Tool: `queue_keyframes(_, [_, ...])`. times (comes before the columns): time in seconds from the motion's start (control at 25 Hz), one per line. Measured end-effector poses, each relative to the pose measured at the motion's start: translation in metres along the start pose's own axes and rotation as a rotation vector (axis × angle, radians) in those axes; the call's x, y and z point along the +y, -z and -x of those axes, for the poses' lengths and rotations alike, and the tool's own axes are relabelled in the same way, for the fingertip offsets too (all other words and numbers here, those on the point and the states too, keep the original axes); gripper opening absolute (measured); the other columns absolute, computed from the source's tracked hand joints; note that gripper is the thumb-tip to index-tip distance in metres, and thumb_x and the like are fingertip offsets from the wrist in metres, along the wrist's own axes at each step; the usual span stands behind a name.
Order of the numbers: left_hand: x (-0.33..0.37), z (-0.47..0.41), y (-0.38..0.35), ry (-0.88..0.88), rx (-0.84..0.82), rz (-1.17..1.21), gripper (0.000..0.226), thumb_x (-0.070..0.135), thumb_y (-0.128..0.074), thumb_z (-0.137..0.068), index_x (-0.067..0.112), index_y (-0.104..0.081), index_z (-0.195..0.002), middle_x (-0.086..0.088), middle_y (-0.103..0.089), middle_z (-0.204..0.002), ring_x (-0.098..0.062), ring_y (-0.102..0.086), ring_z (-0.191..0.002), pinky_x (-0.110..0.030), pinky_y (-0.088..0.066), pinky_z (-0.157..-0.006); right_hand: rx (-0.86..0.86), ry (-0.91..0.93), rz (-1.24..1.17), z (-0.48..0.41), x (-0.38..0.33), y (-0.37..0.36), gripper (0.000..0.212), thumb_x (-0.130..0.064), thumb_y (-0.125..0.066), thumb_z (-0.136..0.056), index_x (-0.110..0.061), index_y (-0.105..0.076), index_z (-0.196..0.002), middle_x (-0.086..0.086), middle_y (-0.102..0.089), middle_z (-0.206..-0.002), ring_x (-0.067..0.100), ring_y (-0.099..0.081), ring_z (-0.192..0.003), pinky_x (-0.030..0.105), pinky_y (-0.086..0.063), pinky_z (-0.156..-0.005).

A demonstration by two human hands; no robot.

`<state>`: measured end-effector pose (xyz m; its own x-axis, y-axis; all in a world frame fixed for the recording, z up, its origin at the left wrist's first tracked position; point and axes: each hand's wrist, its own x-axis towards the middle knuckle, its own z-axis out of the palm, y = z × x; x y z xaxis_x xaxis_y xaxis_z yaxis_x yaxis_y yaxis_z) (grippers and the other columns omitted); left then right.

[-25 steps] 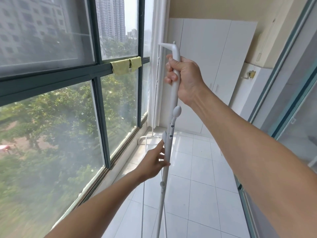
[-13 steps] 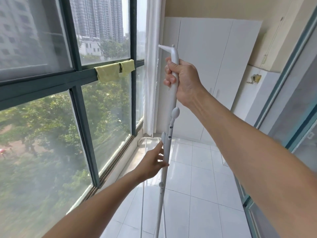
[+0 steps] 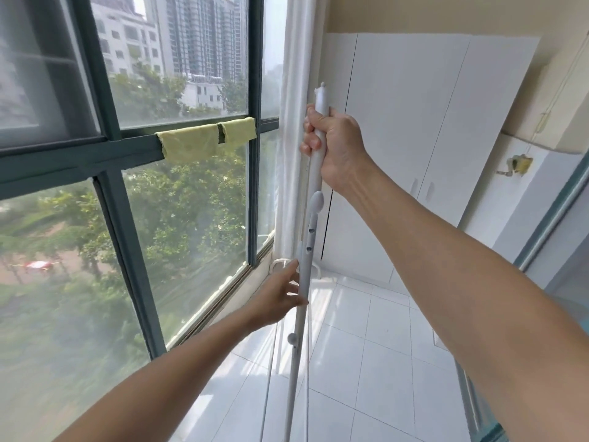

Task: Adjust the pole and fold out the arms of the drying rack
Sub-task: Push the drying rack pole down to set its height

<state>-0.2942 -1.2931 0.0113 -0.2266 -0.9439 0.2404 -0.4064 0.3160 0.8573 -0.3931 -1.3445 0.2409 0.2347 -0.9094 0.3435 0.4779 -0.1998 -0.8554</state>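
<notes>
The drying rack's white pole [image 3: 314, 177] stands almost upright in the middle of the view, with small holes and round knobs along it. Thin folded arms [image 3: 308, 362] hang close beside its lower part. My right hand [image 3: 334, 145] is wrapped tight around the pole near its top end. My left hand [image 3: 279, 298] is lower down, fingers spread and resting against the pole's left side, the thumb up along it. The pole's foot is out of view below.
A large window with a dark green frame [image 3: 108, 161] fills the left, with a yellow cloth [image 3: 204, 140] draped on its crossbar. White cupboards [image 3: 424, 129] stand at the far end. A white curtain [image 3: 294, 122] hangs behind the pole. White floor tiles [image 3: 376, 362] lie below.
The view has swung left, so the window fills more of it. The pole's top has turned; its side spout no longer shows pointing left. Both hands keep their places on the pole.
</notes>
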Motion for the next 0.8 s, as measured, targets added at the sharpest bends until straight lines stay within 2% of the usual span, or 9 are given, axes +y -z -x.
queue_keyframes(0.08, [-0.001,-0.024,-0.005,0.024,0.016,-0.014,0.061,-0.010,-0.063,-0.080,0.014,-0.042,-0.132,-0.001,-0.054,-0.088,-0.014,-0.061,-0.080,-0.012,-0.052,-0.072,-0.025,-0.002,-0.016,-0.021,0.001,0.016,0.012,-0.001,-0.053,-0.090,-0.006,-0.054,-0.079,0.003,-0.044,-0.061,0.008,-0.033,-0.037,0.023,-0.035,-0.041])
queue_keyframes(0.2, [-0.004,-0.049,-0.013,0.059,0.022,-0.022,0.065,-0.010,-0.063,-0.080,0.017,-0.041,-0.135,-0.002,-0.055,-0.089,-0.017,-0.061,-0.080,-0.015,-0.054,-0.073,-0.047,-0.021,-0.028,-0.043,0.007,0.036,0.010,-0.001,-0.053,-0.089,-0.006,-0.054,-0.081,0.003,-0.044,-0.061,0.008,-0.034,-0.038,0.023,-0.035,-0.041])
queue_keyframes(0.4, [-0.009,-0.071,-0.020,0.093,0.028,-0.025,0.063,-0.009,-0.063,-0.081,0.015,-0.039,-0.135,-0.012,-0.056,-0.097,-0.033,-0.065,-0.096,-0.018,-0.057,-0.076,-0.069,-0.020,-0.037,-0.062,0.013,0.055,0.008,-0.001,-0.053,-0.089,-0.006,-0.055,-0.083,0.003,-0.046,-0.061,0.008,-0.035,-0.038,0.023,-0.037,-0.041])
queue_keyframes(0.52, [-0.012,-0.074,-0.022,0.114,0.049,-0.015,0.071,-0.011,-0.061,-0.082,0.018,-0.034,-0.141,-0.016,-0.055,-0.099,-0.036,-0.063,-0.098,-0.018,-0.056,-0.077,-0.076,-0.026,-0.044,-0.068,0.018,0.059,0.008,-0.001,-0.053,-0.090,-0.007,-0.055,-0.084,0.004,-0.045,-0.062,0.008,-0.035,-0.038,0.023,-0.037,-0.042])
queue_keyframes(0.72, [-0.016,-0.073,-0.013,0.205,0.065,0.004,0.079,-0.007,-0.064,-0.083,0.019,-0.027,-0.148,-0.009,-0.054,-0.099,-0.019,-0.062,-0.086,-0.012,-0.054,-0.067,-0.096,-0.021,0.031,-0.070,0.021,0.052,0.010,-0.002,-0.053,-0.090,-0.007,-0.055,-0.081,0.005,-0.045,-0.064,0.010,-0.039,-0.040,0.025,-0.040,-0.045])
queue_keyframes(0.8, [-0.016,-0.071,-0.012,0.219,0.049,-0.007,0.076,-0.003,-0.064,-0.084,0.019,-0.029,-0.147,-0.008,-0.057,-0.102,-0.018,-0.062,-0.087,-0.011,-0.054,-0.067,-0.099,-0.008,0.101,-0.068,0.021,0.052,0.009,-0.007,-0.053,-0.092,-0.007,-0.055,-0.083,0.006,-0.049,-0.065,0.011,-0.044,-0.042,0.027,-0.046,-0.050])
